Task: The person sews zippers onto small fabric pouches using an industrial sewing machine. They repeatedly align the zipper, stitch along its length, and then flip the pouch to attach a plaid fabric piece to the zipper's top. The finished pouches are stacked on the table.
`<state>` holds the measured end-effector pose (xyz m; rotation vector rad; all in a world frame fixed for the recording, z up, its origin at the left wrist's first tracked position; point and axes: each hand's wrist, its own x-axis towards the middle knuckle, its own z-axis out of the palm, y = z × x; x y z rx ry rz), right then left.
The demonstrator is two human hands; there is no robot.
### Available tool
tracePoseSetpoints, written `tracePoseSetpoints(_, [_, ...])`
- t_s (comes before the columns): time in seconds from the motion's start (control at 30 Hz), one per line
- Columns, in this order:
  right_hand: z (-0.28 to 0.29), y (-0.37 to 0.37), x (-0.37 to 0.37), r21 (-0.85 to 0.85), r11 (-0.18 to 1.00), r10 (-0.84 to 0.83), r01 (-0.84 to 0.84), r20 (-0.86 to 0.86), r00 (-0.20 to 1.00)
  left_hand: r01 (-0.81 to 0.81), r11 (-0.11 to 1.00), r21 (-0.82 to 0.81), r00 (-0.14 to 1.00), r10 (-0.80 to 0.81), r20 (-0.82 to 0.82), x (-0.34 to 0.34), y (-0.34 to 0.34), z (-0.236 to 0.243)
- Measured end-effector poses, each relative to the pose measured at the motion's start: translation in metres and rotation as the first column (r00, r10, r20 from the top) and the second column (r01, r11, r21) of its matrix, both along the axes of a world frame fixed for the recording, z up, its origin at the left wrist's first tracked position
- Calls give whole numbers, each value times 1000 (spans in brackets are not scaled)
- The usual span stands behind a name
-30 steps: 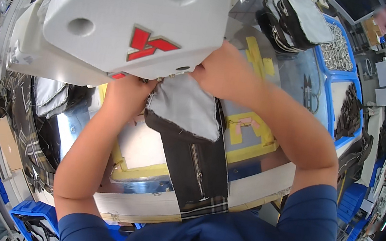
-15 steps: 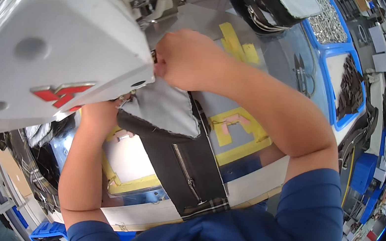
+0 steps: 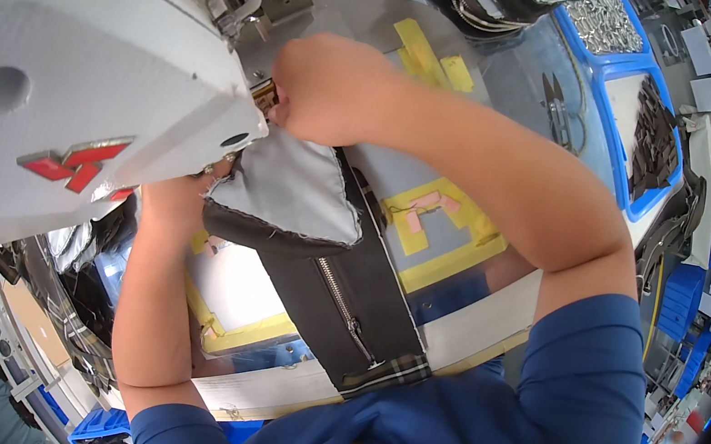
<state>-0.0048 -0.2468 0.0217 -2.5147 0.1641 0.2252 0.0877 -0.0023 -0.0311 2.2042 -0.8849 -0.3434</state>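
Observation:
A white sewing machine head [image 3: 109,84] with a red emblem fills the upper left. Under its edge lies a dark fabric piece [image 3: 296,282] with a metal zipper [image 3: 339,302], a plaid strip at its near end and a pale grey lining [image 3: 287,189] with frayed edges. My right hand [image 3: 325,89] is closed at the lining's far end, close beside the machine head; what its fingers pinch is hidden. My left hand [image 3: 180,196] reaches under the machine head at the lining's left side, its fingers out of sight.
Yellow tape [image 3: 449,273] marks the worktop. Scissors [image 3: 556,110] lie at the right, beside blue trays with metal pieces [image 3: 601,24] and dark strips [image 3: 657,143]. A dark zippered piece [image 3: 471,5] sits at the back. More dark material [image 3: 89,283] is piled at the left.
The view has shifted a little, so the machine head appears farther left. My right hand stays closed by the machine, and the fabric keeps nearly the same place under it.

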Motion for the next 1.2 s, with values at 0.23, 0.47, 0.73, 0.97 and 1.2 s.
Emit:
tracePoseSetpoints(0.23, [-1, -3, -3, -63, 998, 8, -8, -1, 1000, 50, 995, -90, 981, -32, 189, -9, -12, 9])
tracePoseSetpoints(0.47, [-4, -8, -9, -66, 998, 2, 3, 69, 998, -7, 991, -135, 1000, 5, -14, -5, -8, 0])
tracePoseSetpoints(0.73, [-1, -8, -9, -83, 996, 33, -30, 34, 999, 86, 996, -29, 952, -73, 296, -4, -13, 10])
tracePoseSetpoints(0.97, [-2, -9, -12, -65, 998, 24, -18, 81, 996, -66, 986, -153, 992, 48, -119, -3, -3, -3])
tracePoseSetpoints(1.2, [-4, -11, -12, -61, 998, 39, -34, 80, 996, -90, 977, -191, 990, 67, -124, -4, -6, -6])
